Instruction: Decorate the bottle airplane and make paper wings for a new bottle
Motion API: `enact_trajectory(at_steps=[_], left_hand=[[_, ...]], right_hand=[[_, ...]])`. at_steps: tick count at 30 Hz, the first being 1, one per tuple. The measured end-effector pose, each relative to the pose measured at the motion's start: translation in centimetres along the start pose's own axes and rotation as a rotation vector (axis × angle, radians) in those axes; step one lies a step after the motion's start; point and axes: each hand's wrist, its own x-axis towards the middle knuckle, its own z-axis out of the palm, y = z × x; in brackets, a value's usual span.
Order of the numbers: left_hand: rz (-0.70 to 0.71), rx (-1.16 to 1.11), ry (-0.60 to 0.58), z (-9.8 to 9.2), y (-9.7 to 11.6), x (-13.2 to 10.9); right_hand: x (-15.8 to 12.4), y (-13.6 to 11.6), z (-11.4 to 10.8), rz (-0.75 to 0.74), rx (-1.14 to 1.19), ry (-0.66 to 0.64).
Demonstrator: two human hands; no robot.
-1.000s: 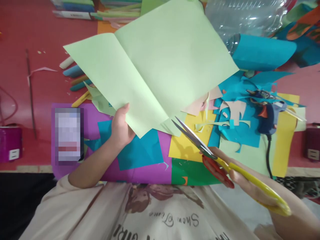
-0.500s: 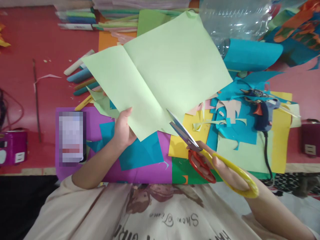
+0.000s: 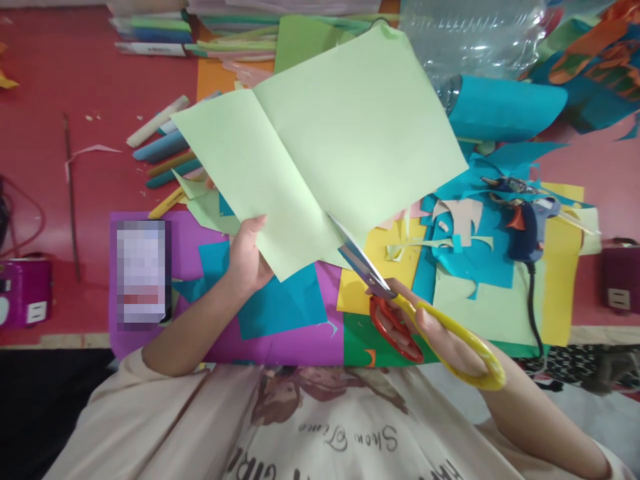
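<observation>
A large light green paper (image 3: pixel 360 127) with a crease running across it is held up in the middle. My left hand (image 3: pixel 249 257) pinches its lower left edge, thumb on top and most fingers hidden underneath. My right hand (image 3: pixel 425 327) is closed on scissors (image 3: pixel 440 333) with one yellow and one red handle. The scissor blades are at the paper's lower edge, beside the crease, pointing up and left. Below the paper, a blue paper piece (image 3: pixel 285 303) lies on a purple sheet (image 3: pixel 300 347).
A phone (image 3: pixel 141 273) lies at the left. Markers (image 3: pixel 160 147) are behind it. To the right are paper scraps (image 3: pixel 463 223), a glue gun (image 3: pixel 529 233) with its cord, and a blue roll (image 3: pixel 510 110). Clear plastic (image 3: pixel 475 40) stands at the back.
The scissors and my right hand have shifted slightly left and up, with the blades further over the paper. The paper's upper left corner has moved slightly right.
</observation>
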Motion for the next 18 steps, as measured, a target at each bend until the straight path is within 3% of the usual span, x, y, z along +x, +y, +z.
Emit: enact_trajectory(at_steps=[5, 9, 18], left_hand=[[-0.009, -0.008, -0.008, -0.01, 0.01, -0.09], [-0.006, 0.004, -0.014, -0.07, 0.01, -0.02], [0.044, 0.019, -0.072, -0.15, 0.03, 0.09]], right_hand=[[0.28, 0.14, 0.06, 0.106, 0.195, -0.103], [0.59, 0.21, 0.24, 0.094, 0.33, -0.166], [0.77, -0.27, 0.53, 0.104, 0.28, -0.107]])
